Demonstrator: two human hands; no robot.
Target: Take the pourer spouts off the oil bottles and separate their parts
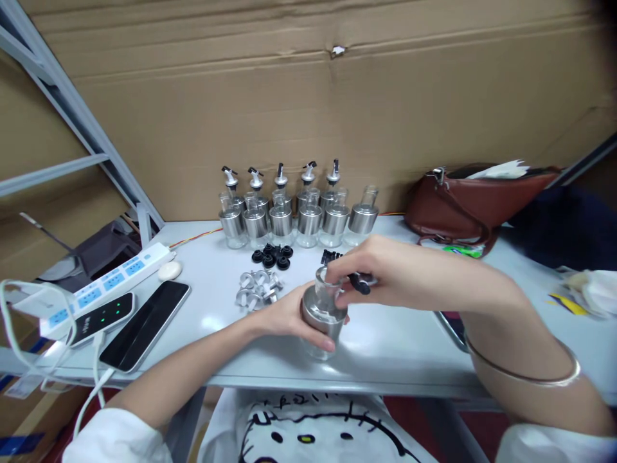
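Observation:
My left hand [303,315] is wrapped round a glass bottle [324,312] with a brushed-metal sleeve, near the table's front edge. The bottle stands slightly tilted, its clear neck uncapped. My right hand [359,267] is closed at the neck, fingertips at the rim. A black and silver pour spout [362,283] sticks out from under its fingers, partly hidden. Beyond lie several black stoppers [270,256], and left of the bottle a heap of silver spout caps [259,288]. Small black parts [331,256] lie behind my right hand.
Sleeved bottles [281,222] stand in two rows against the cardboard wall [308,116]; the rear ones carry spouts. A power strip [108,286] and phone [146,326] with cables lie left. A brown bag [463,206] sits right; another phone [453,328] is partly under my right arm.

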